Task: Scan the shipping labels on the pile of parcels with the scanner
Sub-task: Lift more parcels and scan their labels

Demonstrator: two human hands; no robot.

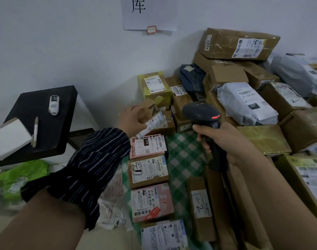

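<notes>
As my left hand [131,120] held a small brown box [147,110] above the mid row of parcels, fingers curled round its left end, my right hand [224,139] was clenched on the grip of the scanner [202,112], red light lit on its head; couldn't tell if a finger was on the trigger. The scanner sat just right of the box, not touching, nose aimed more to the far side than at the box's white label [153,123], which was blurred & looked half loose. I'd say this was the aim step for this pkg, scan not yet done. Next move needed: turn label flat to the scanner window, swing nose left onto the barcode, steady both, squeeze. The pile of parcels [238,44] lay far right; marked boxes, e.g. a pink one [148,146], lay nearer, by the checked cloth [186,152].
</notes>
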